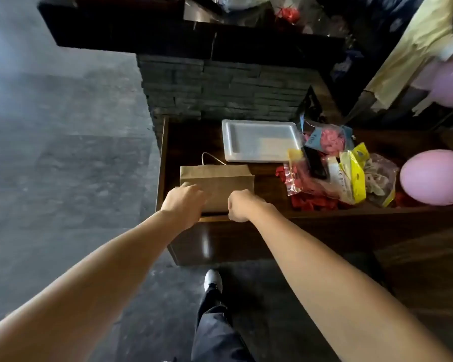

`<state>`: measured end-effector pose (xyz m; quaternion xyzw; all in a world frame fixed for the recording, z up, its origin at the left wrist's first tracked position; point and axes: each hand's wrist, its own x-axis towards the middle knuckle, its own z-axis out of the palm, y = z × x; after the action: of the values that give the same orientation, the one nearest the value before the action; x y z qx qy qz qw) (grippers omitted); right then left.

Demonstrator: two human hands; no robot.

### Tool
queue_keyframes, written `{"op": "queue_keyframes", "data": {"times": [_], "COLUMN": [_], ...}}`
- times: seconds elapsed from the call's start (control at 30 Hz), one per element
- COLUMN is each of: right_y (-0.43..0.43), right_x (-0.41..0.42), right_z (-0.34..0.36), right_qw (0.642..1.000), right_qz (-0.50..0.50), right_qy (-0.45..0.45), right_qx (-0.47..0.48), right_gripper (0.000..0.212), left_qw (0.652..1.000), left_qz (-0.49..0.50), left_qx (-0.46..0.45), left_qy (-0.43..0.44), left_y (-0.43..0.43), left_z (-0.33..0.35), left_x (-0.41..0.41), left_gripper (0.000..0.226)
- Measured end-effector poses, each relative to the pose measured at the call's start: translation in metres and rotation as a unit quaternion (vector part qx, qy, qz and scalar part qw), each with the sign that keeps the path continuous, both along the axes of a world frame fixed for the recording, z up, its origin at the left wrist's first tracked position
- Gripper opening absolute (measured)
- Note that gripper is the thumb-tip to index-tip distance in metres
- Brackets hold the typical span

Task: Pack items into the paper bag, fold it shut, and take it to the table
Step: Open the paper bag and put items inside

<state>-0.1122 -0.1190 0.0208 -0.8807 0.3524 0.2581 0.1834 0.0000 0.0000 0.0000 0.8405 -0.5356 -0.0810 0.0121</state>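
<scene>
A brown paper bag (220,181) lies on the left end of a dark wooden table (324,220), its string handle sticking out at the far side. Both of my hands rest on the bag's near edge by the table's front. My left hand (185,205) lies on the bag's left part with its fingers curled over it. My right hand (239,206) is closed on the bag's right near edge. The bag's mouth is hidden under my hands.
A white foam tray (262,141) lies behind the bag. Packets of balloons (332,171) and loose red balloons (314,202) are piled to the right. Pink inflated balloons (434,176) sit at the far right. A dark stone counter (220,92) rises behind the table.
</scene>
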Motion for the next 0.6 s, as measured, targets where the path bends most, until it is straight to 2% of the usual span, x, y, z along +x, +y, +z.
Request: {"op": "queue_keyframes", "data": {"times": [0.07,0.13,0.23,0.33,0.4,0.5,0.6], "right_y": [-0.023,-0.041,-0.057,-0.069,-0.079,-0.097,-0.11], "right_x": [0.004,0.009,0.025,0.033,0.03,0.015,0.003], "right_z": [0.0,-0.007,-0.025,-0.045,-0.055,-0.068,-0.077], "right_qw": [0.997,0.983,0.962,0.964,0.964,0.961,0.95], "right_qz": [-0.044,-0.079,-0.035,0.02,0.022,-0.005,-0.075], "right_qy": [-0.066,-0.154,-0.24,-0.24,-0.245,-0.263,-0.303], "right_qx": [-0.015,-0.056,-0.125,-0.111,-0.102,-0.085,-0.024], "right_gripper": [0.023,0.022,0.032,0.027,0.02,0.015,0.014], "left_qw": [0.996,0.993,0.996,0.99,0.979,0.966,0.933], "left_qz": [-0.062,-0.063,-0.024,0.031,0.062,0.114,0.208], "left_qx": [-0.038,-0.079,-0.081,-0.108,-0.135,-0.169,-0.208], "left_qy": [-0.049,-0.054,-0.008,0.088,0.139,0.161,0.209], "left_y": [-0.02,-0.037,-0.053,-0.054,-0.049,-0.033,-0.022], "left_z": [-0.003,-0.01,-0.024,-0.036,-0.043,-0.052,-0.059], "left_x": [0.01,0.02,0.037,0.051,0.058,0.066,0.071], "left_gripper": [0.031,0.039,0.035,0.021,0.015,0.01,0.012]}}
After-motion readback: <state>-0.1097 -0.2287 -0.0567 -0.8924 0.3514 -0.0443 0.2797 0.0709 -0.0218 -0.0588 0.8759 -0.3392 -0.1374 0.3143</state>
